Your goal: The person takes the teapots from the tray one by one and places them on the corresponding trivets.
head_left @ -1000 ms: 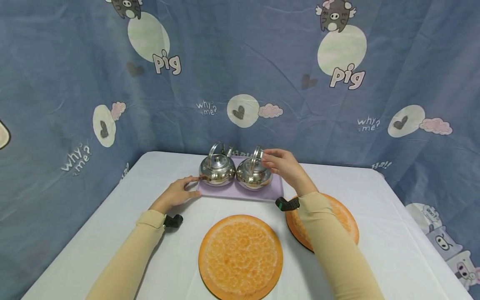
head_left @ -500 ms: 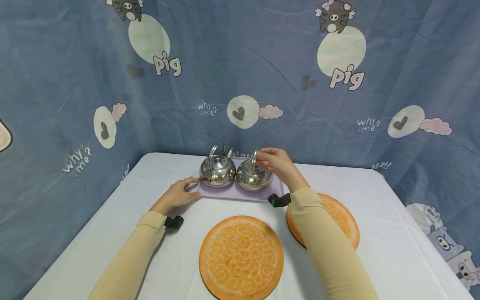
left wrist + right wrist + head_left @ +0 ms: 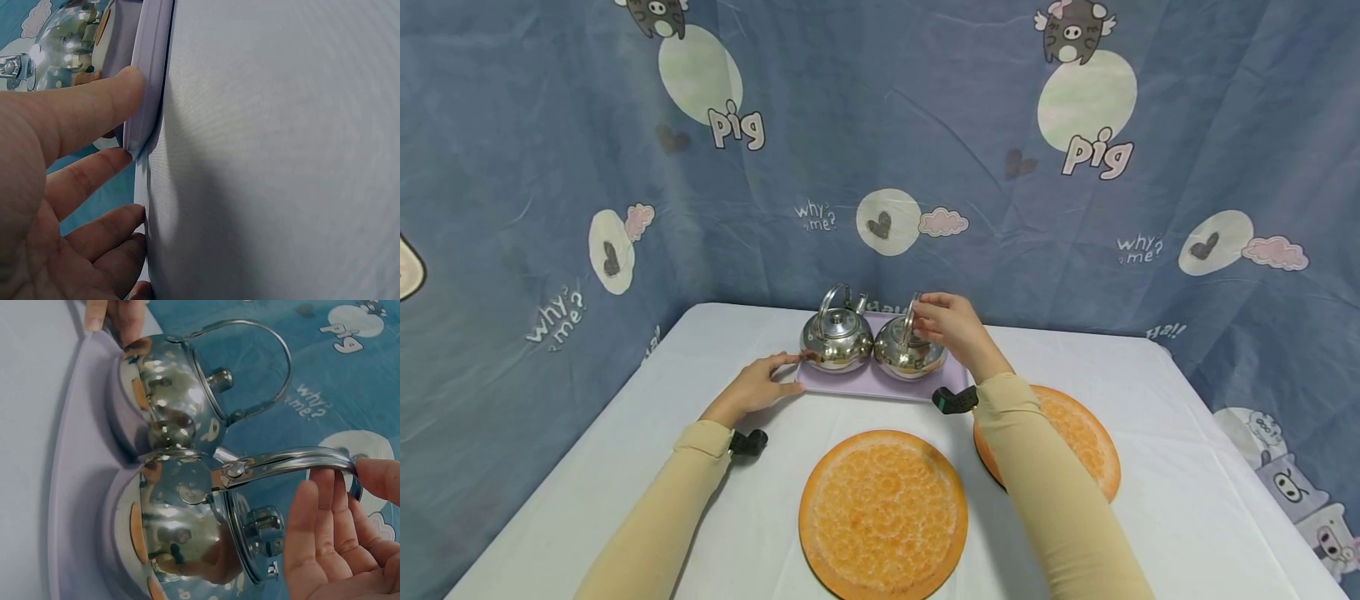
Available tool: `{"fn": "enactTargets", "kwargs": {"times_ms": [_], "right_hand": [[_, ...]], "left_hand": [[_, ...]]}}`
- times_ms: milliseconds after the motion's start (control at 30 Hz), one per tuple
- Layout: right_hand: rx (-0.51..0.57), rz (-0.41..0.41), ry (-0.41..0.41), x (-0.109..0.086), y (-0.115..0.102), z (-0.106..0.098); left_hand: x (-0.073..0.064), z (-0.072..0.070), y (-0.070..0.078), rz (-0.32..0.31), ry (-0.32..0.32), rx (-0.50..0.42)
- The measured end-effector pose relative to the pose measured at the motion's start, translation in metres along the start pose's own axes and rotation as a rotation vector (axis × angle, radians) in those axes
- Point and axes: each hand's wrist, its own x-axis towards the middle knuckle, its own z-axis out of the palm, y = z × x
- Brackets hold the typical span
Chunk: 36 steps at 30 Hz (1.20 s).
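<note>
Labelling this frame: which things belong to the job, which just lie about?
In the job, seemingly:
right steel kettle, held by the right hand
lilac tray, touched by the left hand
left steel kettle, on the tray

Lying about, seemingly:
front round orange mat
right round orange mat

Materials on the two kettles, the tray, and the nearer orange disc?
Left kettle and right kettle: polished metal, probably stainless steel; the bodies mirror their surroundings.
Lilac tray: likely plastic, smooth satin finish; uniform color and a moulded-looking rim, though coated metal is possible.
Nearer orange disc: can't pin down; the mottled, bread-like top looks printed, maybe on fabric or board.
</note>
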Motion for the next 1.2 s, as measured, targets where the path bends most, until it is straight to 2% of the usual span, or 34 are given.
{"fn": "enactTargets", "kwargs": {"times_ms": [233,667,1200], "right_hand": [[0.024,-0.003,0.014,0.001,-0.001,0.002],[-0.061,-0.009,-0.01,-0.002,-0.007,0.002],[-0.115,-0.045,-0.045,-0.016,-0.017,-0.017]], "left_hand": [[0.001,0.0,-0.001,0.003,0.009,0.002],[0.002,0.001,-0.004,0.018,0.013,0.01],[0.002,0.001,-0.003,-0.006,0.016,0.007]]}}
